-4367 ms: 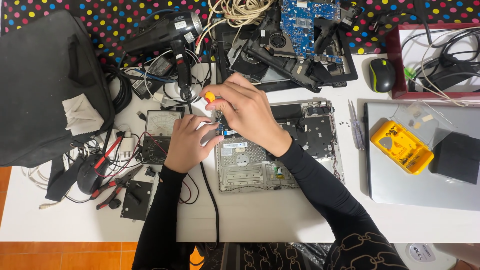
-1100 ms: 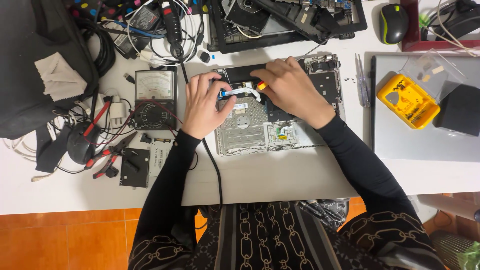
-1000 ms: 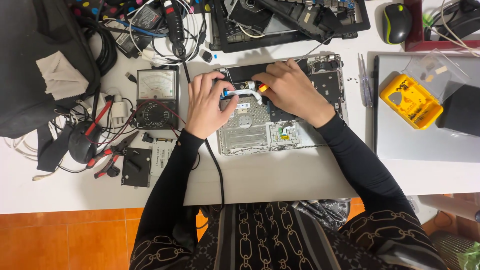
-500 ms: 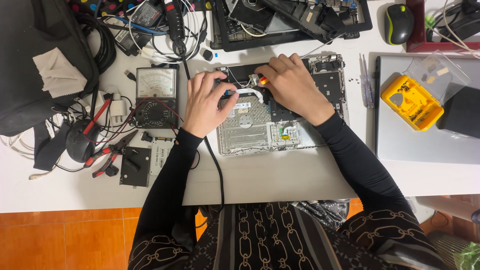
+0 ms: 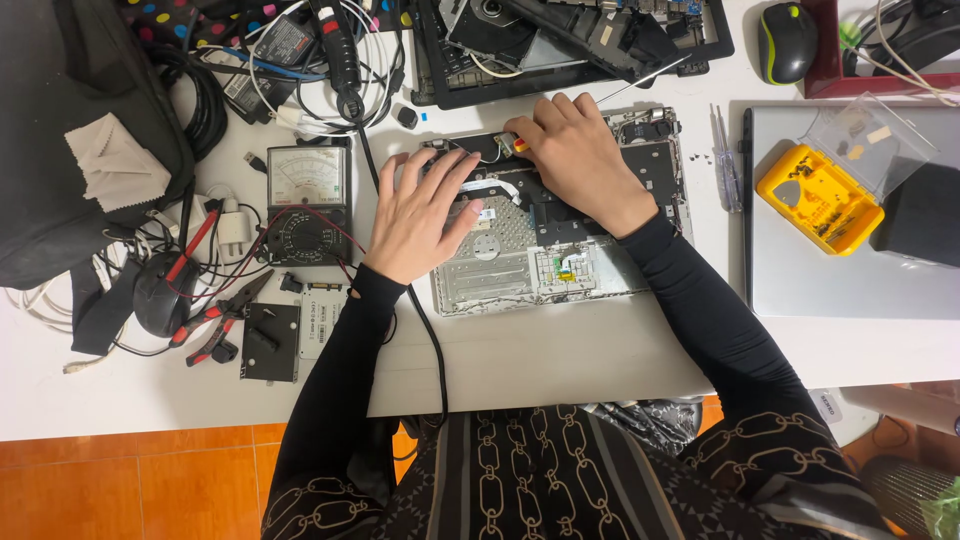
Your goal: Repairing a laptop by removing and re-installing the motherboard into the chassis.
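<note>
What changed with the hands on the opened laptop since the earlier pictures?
The left hand has let go and now lies flat with fingers spread on the opened laptop base. The right hand still grips the orange-tipped tool at the top edge. The analog meter is unmoved.

Black sleeves [image 5: 690, 300] reach over a silver-grey opened laptop base [image 5: 560, 240]. A yellow bit case [image 5: 818, 198] sits near the white desk's [image 5: 560, 360] right edge. The cloth [image 5: 170, 12] at the far left corner looks black with coloured dots. Red-handled pliers [image 5: 215, 325] lie left.
</note>
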